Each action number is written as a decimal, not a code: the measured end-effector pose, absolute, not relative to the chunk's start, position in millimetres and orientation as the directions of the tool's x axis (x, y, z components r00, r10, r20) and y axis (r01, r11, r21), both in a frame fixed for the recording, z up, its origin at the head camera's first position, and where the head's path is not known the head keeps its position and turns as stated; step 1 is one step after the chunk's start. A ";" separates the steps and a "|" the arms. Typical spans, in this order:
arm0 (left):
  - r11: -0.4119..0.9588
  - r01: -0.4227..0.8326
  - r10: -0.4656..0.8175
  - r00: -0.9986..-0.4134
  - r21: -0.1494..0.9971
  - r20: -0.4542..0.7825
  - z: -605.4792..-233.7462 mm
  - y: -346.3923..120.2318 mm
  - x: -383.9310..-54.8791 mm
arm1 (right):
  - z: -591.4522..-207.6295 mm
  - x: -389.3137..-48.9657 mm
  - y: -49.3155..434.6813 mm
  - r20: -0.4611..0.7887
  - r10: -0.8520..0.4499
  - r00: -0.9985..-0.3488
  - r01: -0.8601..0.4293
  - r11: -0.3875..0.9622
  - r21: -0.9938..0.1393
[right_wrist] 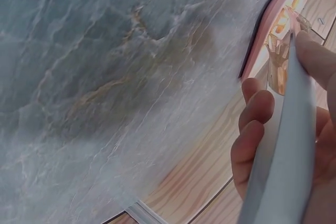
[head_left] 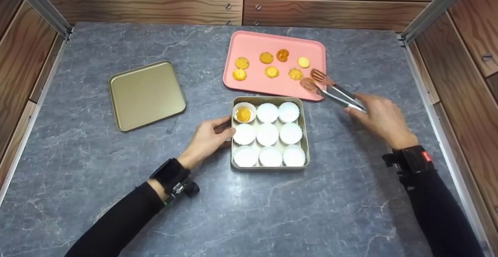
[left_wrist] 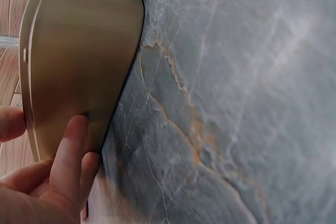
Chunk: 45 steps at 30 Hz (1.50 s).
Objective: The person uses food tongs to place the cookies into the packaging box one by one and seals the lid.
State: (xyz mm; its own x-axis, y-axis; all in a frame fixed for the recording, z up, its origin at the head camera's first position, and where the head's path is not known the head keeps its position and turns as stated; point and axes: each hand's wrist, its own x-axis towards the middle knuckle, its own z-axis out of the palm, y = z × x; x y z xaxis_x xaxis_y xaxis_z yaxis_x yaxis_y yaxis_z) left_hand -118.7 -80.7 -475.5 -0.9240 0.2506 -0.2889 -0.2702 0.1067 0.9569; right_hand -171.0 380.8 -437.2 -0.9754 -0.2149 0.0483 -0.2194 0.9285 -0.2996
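One cookie [head_left: 243, 114] sits in the tin [head_left: 268, 168] the left grip [head_left: 208, 137] pinches, and the right grip [head_left: 383, 118], curled round spread tongs [head_left: 342, 100] over the tray [head_left: 249, 43] past the tin, is, I think, fetching another, which needs a soft squeeze.

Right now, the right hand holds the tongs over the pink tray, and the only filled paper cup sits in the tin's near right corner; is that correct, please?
Not quite: the head view shows the filled paper cup in the far left corner of the tin. The right hand does hold the tongs over the pink tray.
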 end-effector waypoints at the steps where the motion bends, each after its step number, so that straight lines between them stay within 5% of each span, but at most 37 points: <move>1: 0.109 -0.265 0.252 -0.925 0.958 -0.285 -475.3 -80.6 -118.7 | -437.6 -171.3 380.7 0.054 -0.218 -0.974 -0.224 0.927 -0.300; 45: 0.122 -0.278 0.239 -0.924 0.953 -0.300 -472.9 -78.9 -118.0 | -427.6 -152.9 364.6 0.272 -0.276 -0.922 -0.354 0.886 -0.300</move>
State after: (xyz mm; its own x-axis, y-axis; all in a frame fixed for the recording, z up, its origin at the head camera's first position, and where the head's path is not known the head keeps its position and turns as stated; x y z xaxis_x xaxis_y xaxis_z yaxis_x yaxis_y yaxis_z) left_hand -118.0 -78.9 -472.9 -0.9235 0.2387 -0.3002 -0.2782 0.1221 0.9527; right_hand -152.9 364.6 -427.6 -0.9218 -0.2758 0.2725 -0.3538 0.8857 -0.3005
